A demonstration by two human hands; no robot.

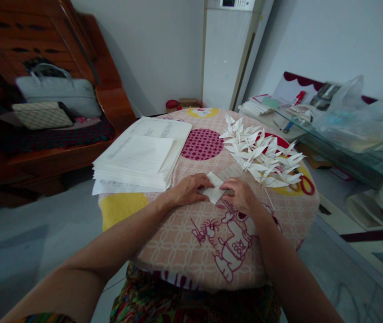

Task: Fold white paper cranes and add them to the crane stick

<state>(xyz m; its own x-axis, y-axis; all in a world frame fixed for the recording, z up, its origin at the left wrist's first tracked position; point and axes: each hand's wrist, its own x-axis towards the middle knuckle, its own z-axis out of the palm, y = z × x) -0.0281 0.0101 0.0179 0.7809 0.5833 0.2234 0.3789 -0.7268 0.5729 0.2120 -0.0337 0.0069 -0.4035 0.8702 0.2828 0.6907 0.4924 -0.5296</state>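
A small folded piece of white paper (215, 192) lies between my two hands above the patterned tablecloth (178, 242). My left hand (191, 188) pinches its left side between thumb and fingers. On the opposite side, my right hand (240, 194) has its fingers closed on the paper's right edge. Just behind the right hand lies a loose paper strip (231, 172). Many folded paper cranes (261, 152) are heaped at the table's right. To the left rests a thick stack of printed paper (127, 157), with a smaller sheet (147, 152) on top.
Red-handled scissors (307, 185) lie at the table's right edge, partly under the cranes. A glass shelf (346, 143) with plastic bags (353, 112) stands to the right. A wooden bench (110, 103) holding a grey bag (59, 92) is at the left.
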